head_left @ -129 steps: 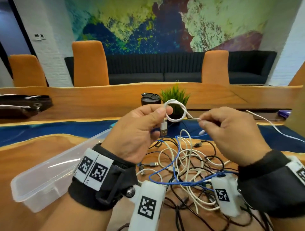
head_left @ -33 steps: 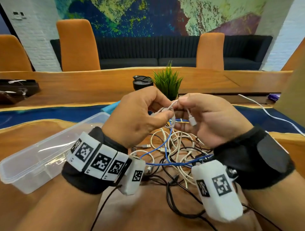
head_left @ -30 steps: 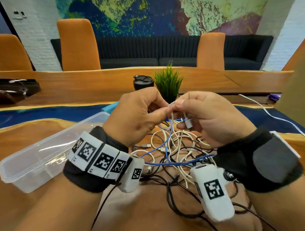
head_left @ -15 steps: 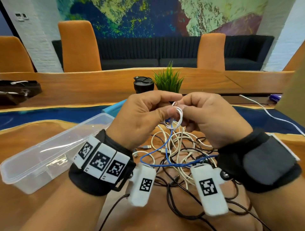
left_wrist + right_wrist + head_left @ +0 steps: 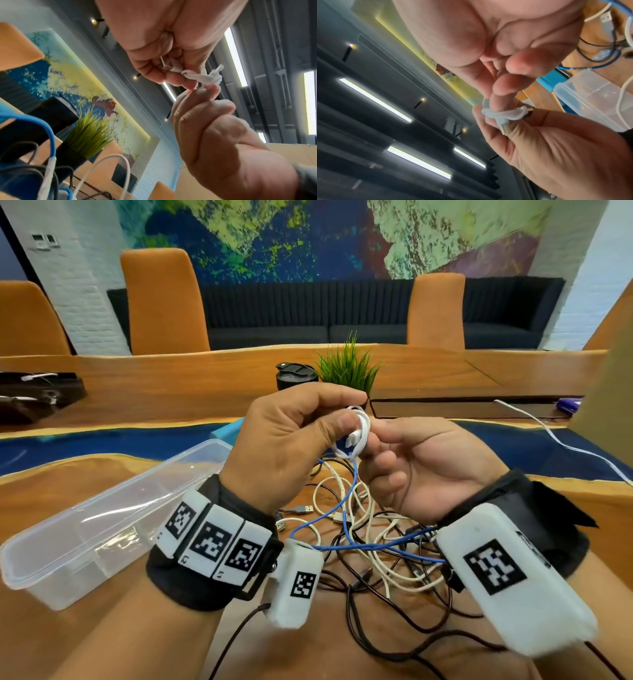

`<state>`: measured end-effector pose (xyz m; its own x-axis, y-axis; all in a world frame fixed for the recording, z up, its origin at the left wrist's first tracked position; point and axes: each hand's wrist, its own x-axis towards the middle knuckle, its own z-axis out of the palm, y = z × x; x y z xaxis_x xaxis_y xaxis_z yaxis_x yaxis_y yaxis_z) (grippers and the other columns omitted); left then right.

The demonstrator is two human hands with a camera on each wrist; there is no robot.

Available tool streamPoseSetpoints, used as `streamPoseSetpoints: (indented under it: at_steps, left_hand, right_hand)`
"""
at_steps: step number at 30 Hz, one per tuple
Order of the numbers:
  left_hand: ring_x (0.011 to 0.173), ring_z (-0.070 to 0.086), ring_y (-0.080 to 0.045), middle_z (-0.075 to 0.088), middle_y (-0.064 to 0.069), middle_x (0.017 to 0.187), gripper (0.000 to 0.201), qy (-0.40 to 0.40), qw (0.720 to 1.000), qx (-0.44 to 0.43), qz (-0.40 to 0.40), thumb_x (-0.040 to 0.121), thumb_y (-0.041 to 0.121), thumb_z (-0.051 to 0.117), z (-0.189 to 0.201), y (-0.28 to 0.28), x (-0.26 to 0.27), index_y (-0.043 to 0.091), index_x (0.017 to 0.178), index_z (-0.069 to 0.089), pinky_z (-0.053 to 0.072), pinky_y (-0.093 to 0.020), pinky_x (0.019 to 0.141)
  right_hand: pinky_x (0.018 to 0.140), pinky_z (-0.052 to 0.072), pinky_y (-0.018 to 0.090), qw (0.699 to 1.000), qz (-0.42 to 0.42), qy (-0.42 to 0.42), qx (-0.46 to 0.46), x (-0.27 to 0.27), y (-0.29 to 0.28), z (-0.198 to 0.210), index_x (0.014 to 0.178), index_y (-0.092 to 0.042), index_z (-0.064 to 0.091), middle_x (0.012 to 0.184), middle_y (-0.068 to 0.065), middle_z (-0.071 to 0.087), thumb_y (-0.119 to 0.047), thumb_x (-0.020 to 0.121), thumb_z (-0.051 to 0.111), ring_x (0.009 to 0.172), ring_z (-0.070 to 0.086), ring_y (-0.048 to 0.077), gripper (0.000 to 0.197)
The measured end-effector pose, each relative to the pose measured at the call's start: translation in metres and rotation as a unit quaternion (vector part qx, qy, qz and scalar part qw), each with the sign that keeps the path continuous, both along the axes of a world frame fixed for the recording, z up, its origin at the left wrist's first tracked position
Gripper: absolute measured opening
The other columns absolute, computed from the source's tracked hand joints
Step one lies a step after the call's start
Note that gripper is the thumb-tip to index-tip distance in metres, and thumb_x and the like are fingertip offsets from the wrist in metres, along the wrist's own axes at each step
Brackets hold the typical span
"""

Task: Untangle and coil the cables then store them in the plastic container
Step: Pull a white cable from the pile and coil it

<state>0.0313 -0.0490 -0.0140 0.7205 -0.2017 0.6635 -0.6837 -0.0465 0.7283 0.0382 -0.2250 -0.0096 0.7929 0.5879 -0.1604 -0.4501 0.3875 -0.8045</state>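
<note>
A short white cable, wound into a small coil with its plug across the loop, is held up above the table between both hands. My left hand pinches the coil between thumb and forefinger. From the right, my right hand, turned palm up, holds the coil's other side with its fingertips. The left wrist view shows the coil wrapped round itself between the fingers. In the right wrist view the coil sits around a right fingertip. The clear plastic container stands open on the table at the left.
A tangle of white, black and blue cables lies on the wooden table under my hands. Behind stand a black cup and a small green plant. Another white cable trails off to the right. Orange chairs line the far side.
The white cable's free end has been wound in, so it is now a tight small coil. My right hand has turned palm up, and both hands stay together on the coil.
</note>
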Motion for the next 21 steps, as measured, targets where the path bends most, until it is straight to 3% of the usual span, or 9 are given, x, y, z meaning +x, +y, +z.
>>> streamPoseSetpoints:
  at_steps: [5,9,12,16,20,21]
  left_hand:
    - [0.091,0.068,-0.007,0.073,0.006,0.096,0.021,-0.059,0.988,0.093,0.108,0.089,0.017,0.063,-0.002,0.003,0.003,0.017,0.109,0.072,0.053,-0.023,0.080]
    - [0.085,0.063,-0.009,0.069,0.005,0.087,0.015,-0.135,0.952,0.182,0.208,0.095,0.024,0.059,-0.003,0.006,0.004,0.019,0.096,0.073,0.050,-0.032,0.076]
    - [0.082,0.061,-0.009,0.068,0.006,0.084,0.017,-0.144,0.945,0.190,0.223,0.095,0.023,0.056,-0.003,0.005,0.004,0.017,0.093,0.072,0.049,-0.029,0.073]
    - [0.075,0.057,-0.008,0.065,0.008,0.080,0.016,-0.118,0.944,0.181,0.251,0.096,0.024,0.054,-0.006,0.007,0.007,0.017,0.093,0.068,0.046,-0.028,0.066]
    - [0.067,0.058,-0.011,0.065,0.005,0.075,0.017,-0.031,0.961,0.146,0.232,0.096,0.026,0.054,-0.007,0.005,0.010,0.017,0.092,0.067,0.049,-0.032,0.061]
    - [0.065,0.059,-0.014,0.067,0.002,0.075,0.016,0.009,0.969,0.124,0.213,0.097,0.023,0.056,-0.006,0.004,0.009,0.015,0.092,0.068,0.050,-0.034,0.060]
  right_hand:
    - [0.048,0.023,0.018,0.999,0.007,-0.048,-0.026,-0.003,0.000,0.000,0.089,-0.014,0.059,0.071,-0.001,0.046,-0.025,0.083,0.057,0.058,0.032,0.009,0.013]
    - [0.051,0.041,0.024,0.978,-0.053,-0.149,-0.139,-0.009,0.007,0.005,0.098,-0.012,0.061,0.081,0.006,0.058,-0.051,0.074,0.068,0.062,0.051,0.014,0.046]
    - [0.053,0.050,0.028,0.919,-0.135,-0.262,-0.261,-0.016,0.015,0.005,0.096,-0.008,0.060,0.076,0.003,0.067,-0.038,0.071,0.078,0.060,0.060,0.014,0.043]
    - [0.052,0.052,0.032,0.876,-0.202,-0.318,-0.300,-0.014,0.011,0.005,0.086,-0.007,0.066,0.063,0.005,0.067,-0.007,0.079,0.076,0.055,0.062,0.018,0.012]
    - [0.056,0.056,0.036,0.757,-0.274,-0.426,-0.412,-0.004,-0.001,0.004,0.079,-0.018,0.073,0.062,-0.002,0.067,-0.011,0.079,0.075,0.056,0.061,0.013,0.007]
    - [0.058,0.056,0.036,0.742,-0.277,-0.442,-0.421,-0.002,-0.004,0.004,0.080,-0.019,0.073,0.064,-0.003,0.068,-0.013,0.079,0.076,0.057,0.062,0.013,0.006]
